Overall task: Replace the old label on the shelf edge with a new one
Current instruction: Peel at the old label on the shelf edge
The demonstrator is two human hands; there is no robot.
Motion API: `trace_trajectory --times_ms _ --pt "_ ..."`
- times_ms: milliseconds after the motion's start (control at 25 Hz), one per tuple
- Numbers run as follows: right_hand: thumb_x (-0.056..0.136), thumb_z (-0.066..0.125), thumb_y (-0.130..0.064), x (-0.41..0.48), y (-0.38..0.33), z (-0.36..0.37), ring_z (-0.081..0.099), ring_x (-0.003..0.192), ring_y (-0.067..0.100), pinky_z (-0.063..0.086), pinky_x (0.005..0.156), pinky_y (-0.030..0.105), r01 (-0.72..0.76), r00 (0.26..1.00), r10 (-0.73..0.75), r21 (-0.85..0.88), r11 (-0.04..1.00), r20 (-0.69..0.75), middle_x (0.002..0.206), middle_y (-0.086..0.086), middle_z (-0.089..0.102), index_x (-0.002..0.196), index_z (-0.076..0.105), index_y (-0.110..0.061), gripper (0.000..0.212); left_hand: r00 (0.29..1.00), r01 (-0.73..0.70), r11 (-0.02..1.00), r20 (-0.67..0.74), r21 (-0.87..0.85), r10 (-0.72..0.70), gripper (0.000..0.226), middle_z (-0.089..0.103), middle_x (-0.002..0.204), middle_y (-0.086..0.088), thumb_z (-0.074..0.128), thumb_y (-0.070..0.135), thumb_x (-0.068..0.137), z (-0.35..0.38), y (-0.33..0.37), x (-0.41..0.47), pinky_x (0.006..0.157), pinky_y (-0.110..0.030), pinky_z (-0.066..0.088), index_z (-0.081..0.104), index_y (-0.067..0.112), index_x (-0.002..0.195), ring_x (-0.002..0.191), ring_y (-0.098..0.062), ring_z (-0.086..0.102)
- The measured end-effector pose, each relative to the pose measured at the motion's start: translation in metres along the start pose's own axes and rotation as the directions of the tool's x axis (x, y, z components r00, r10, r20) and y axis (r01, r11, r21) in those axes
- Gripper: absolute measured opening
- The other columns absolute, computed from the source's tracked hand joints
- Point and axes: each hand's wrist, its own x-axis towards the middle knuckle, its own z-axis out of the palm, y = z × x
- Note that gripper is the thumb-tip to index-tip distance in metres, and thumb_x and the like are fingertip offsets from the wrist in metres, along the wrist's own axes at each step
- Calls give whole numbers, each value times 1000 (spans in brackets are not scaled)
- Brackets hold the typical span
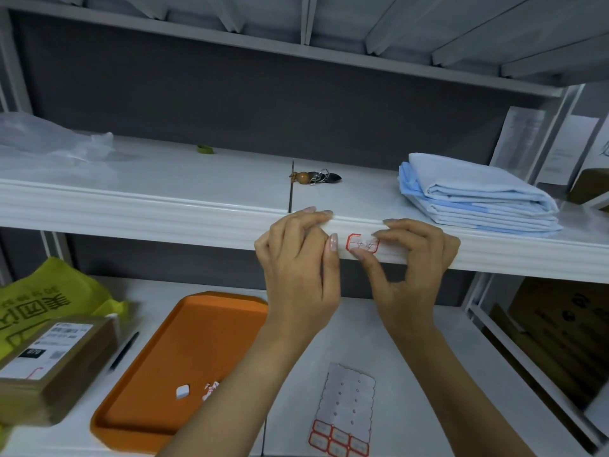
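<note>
A small white label with a red border (357, 243) lies against the front of the white shelf edge (164, 216). My right hand (412, 258) pinches its right end between thumb and fingers. My left hand (296, 262) rests on the shelf edge just left of the label, fingers curled over the top lip, thumb near the label's left side. On the lower shelf lies a label sheet (342, 413) with several red-bordered labels left at its bottom. Torn label scraps (197, 389) lie in the orange tray (148, 374).
Folded blue cloths (478, 196) and a key ring (316, 177) sit on the upper shelf, with a plastic bag (49, 140) at the left. Below, a cardboard parcel (49, 361), a yellow bag (49, 291) and a black pen (123, 351) lie left of the tray.
</note>
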Motion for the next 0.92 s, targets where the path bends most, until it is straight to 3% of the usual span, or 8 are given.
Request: trace_trajectory --times_ms 160,320,440,680,920 --pt "82 74 -28 0 0 2 52 100 27 35 90 33 -11 1000 9 -55 998 -19 98 18 65 87 73 -6 22 1000 -8 1000 -12 -2 8 25 65 115 -1 44 20 94 0 0 0 96 -26 25 67 11 93 119 -12 48" --pt "84 72 -27 0 -1 3 51 99 26 32 92 26 -38 998 36 -52 998 -43 96 17 64 82 74 -5 22 1000 -14 1000 -14 6 14 25 65 115 -1 44 19 95 0 1 0 97 -26 24 67 11 92 119 -12 48" --pt "83 72 -26 -1 1 0 50 101 25 34 91 28 -32 999 31 -21 999 -16 97 17 64 82 73 -6 20 1000 -20 1000 -8 10 20 25 65 116 -1 44 19 95 0 0 0 96 -26 25 67 11 90 119 -12 48" --pt "79 77 -27 2 6 -4 57 99 28 33 96 28 35 999 -35 4 999 22 99 16 66 100 63 -10 30 999 -39 999 -17 12 39 23 63 116 -1 45 19 95 1 -2 -1 97 -26 25 67 11 93 120 -11 47" --pt "82 75 -22 4 4 -3 59 92 36 32 94 25 17 1000 -17 -28 999 -3 95 18 66 82 73 -4 18 999 -38 999 -29 1 38 22 61 117 -1 46 18 94 2 -2 -1 96 -28 27 66 11 94 119 -11 46"
